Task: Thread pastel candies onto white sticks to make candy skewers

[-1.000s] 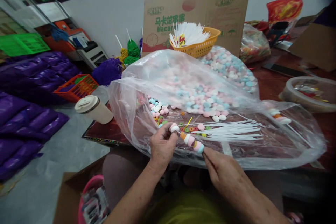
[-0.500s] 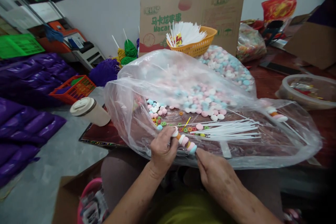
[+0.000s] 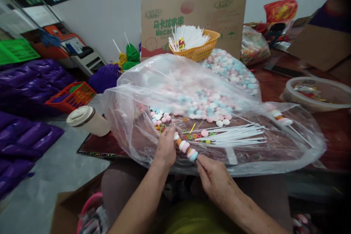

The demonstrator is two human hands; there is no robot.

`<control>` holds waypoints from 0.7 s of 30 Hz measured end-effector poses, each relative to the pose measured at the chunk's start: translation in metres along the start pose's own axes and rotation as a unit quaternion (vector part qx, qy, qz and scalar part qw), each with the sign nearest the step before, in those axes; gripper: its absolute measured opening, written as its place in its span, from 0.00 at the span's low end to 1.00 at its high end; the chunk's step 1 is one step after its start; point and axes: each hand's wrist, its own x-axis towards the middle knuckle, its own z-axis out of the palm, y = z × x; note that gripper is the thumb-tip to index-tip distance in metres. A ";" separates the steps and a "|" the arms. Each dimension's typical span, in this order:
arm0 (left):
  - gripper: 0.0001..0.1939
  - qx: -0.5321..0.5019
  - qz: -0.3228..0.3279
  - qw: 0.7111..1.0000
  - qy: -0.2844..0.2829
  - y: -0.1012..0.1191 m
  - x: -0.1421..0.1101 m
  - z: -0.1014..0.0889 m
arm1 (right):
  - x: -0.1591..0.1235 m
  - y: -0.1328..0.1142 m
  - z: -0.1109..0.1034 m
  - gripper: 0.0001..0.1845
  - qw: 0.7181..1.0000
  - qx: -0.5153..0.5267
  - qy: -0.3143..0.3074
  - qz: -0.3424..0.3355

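My right hand (image 3: 212, 175) is closed around the lower end of a candy skewer (image 3: 185, 147), a stick threaded with pink, white and blue candies and brown and orange rings. The skewer tilts up and leftward over the table. Beside its upper end is my left hand (image 3: 166, 146), fingers bent together over the loose ring candies (image 3: 161, 128); what its fingertips grip is hidden. White sticks (image 3: 238, 135) lie in a bundle to the right, near a loose pink candy (image 3: 204, 134). Behind them, a large clear plastic bag (image 3: 142, 80) covers a heap of pastel candies (image 3: 203, 106).
A yellow basket (image 3: 197, 54) of white sticks stands before a cardboard box (image 3: 227, 11). A lidded cup (image 3: 87, 120) is at the table's left edge. Another candy skewer (image 3: 282, 117) and a plastic tub (image 3: 290, 97) are at right. Purple bags (image 3: 27, 135) fill the left side.
My left hand has left the skewer's top end and moved slightly forward to the loose ring candies. My right hand still holds the skewer. The whole view has shifted a little.
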 end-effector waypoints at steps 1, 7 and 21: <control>0.15 -0.023 -0.015 1.000 -0.012 -0.002 -0.003 0.007 | 0.000 0.000 0.000 0.13 1.000 -0.006 0.001 0.004; 0.15 -0.051 0.047 0.998 0.005 -0.009 -0.027 0.026 | 0.000 0.000 0.003 0.11 0.998 -0.051 -0.023 0.014; 0.24 0.176 0.104 0.972 -0.119 -0.020 0.004 0.025 | -0.013 0.127 -0.111 0.14 0.911 -0.350 0.150 0.157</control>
